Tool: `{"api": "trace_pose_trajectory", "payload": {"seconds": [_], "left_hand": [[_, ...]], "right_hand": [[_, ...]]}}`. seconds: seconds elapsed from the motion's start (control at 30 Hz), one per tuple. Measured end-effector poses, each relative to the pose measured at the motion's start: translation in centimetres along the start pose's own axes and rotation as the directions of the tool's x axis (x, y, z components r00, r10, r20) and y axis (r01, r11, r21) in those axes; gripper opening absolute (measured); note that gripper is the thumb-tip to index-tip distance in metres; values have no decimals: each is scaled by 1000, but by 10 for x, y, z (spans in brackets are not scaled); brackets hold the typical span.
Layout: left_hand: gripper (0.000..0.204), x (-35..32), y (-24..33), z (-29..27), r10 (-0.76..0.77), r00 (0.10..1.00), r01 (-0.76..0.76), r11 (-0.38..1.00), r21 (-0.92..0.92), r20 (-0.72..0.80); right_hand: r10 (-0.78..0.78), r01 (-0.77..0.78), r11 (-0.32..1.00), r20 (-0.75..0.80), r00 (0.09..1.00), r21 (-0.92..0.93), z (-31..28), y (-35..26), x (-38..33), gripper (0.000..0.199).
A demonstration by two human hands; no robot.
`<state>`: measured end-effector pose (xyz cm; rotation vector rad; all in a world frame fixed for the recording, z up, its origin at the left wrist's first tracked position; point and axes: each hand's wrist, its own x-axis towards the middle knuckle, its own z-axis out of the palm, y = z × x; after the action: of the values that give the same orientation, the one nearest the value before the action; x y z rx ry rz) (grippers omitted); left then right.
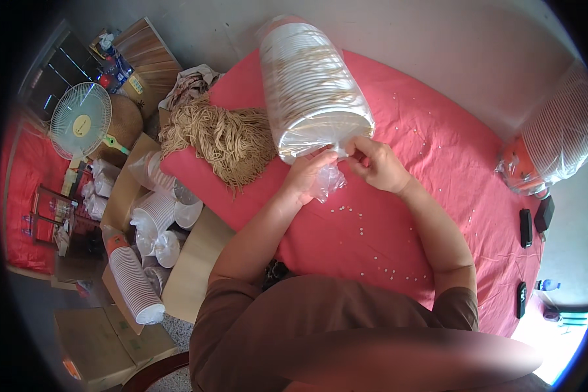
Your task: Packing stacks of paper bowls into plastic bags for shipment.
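A long clear plastic bag packed with stacked white paper cups (310, 88) lies across the red-covered table (438, 144). Its near end faces me. My left hand (307, 175) grips the loose, bunched plastic at that end. My right hand (375, 163) pinches the same bag end, fingers against the lowest cups. The two hands sit side by side, almost touching. A tangled heap of tan string (219, 137) lies on the red cloth just left of the bag.
Small white beads (372, 245) are scattered over the cloth. Another bagged cup stack (562, 137) lies far right, near dark phone-like objects (526, 227). On the left floor stand cardboard boxes (121, 196), more cup stacks (136, 284) and a fan (80, 121).
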<state>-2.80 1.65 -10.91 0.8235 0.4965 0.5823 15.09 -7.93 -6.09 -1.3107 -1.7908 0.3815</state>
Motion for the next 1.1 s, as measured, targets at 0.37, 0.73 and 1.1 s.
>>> {"api": "trace_pose_trajectory", "payload": {"seconds": [0.37,0.73,1.1], "left_hand": [[45,-16,8,20,120,992,-129,944,304,48],[47,-20,26,19,-90,993,71,972,226,75],[38,-15,11,33,17,997,-45,929,368,79]], "right_hand": [[174,-168,963,-12,985,209,7,2,0,17],[270,-293,732,132,954,616,8,10,-2,16],[173,-157,912,-7,985,378,9,-6,-1,19]]}}
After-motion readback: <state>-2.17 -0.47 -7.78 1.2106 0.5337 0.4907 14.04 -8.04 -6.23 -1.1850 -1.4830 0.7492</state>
